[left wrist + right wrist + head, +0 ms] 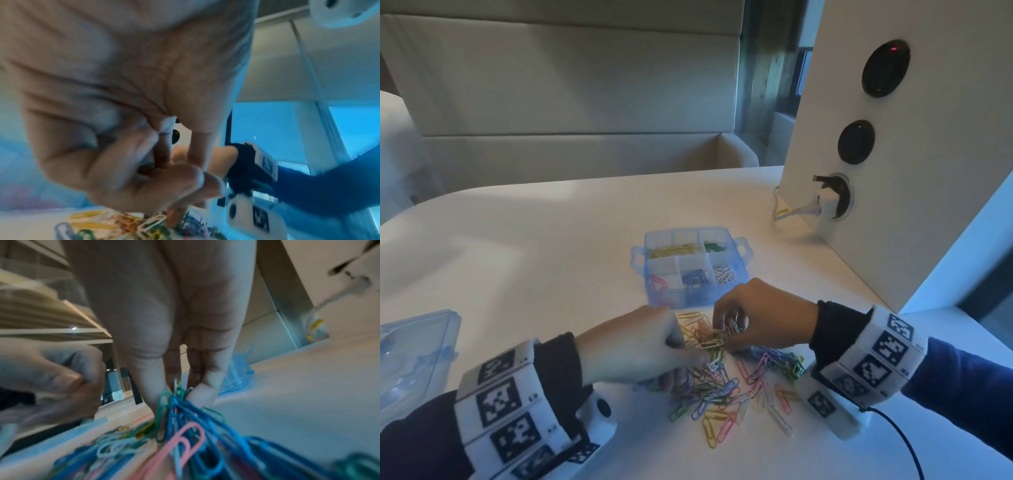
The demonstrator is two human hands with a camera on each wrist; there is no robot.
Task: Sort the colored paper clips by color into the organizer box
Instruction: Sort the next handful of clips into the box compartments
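A loose pile of colored paper clips (729, 387) lies on the white table (551, 246), close to me. Behind it stands the blue organizer box (743, 251), holding yellow, green, red, blue and white clips in separate compartments. My left hand (686, 346) reaches into the pile's left side with curled fingers, and its fingertips (174, 216) pinch at a white clip (152, 222). My right hand (726, 329) comes in from the right. Its thumb and fingers (201, 394) pinch a tangle of green and blue clips (174, 402).
A clear plastic lid (414, 356) lies at the table's left edge. A white upright panel (893, 171) with sockets and a plugged-in cable (801, 209) stands at the right. A black wire (900, 442) trails from my right wrist.
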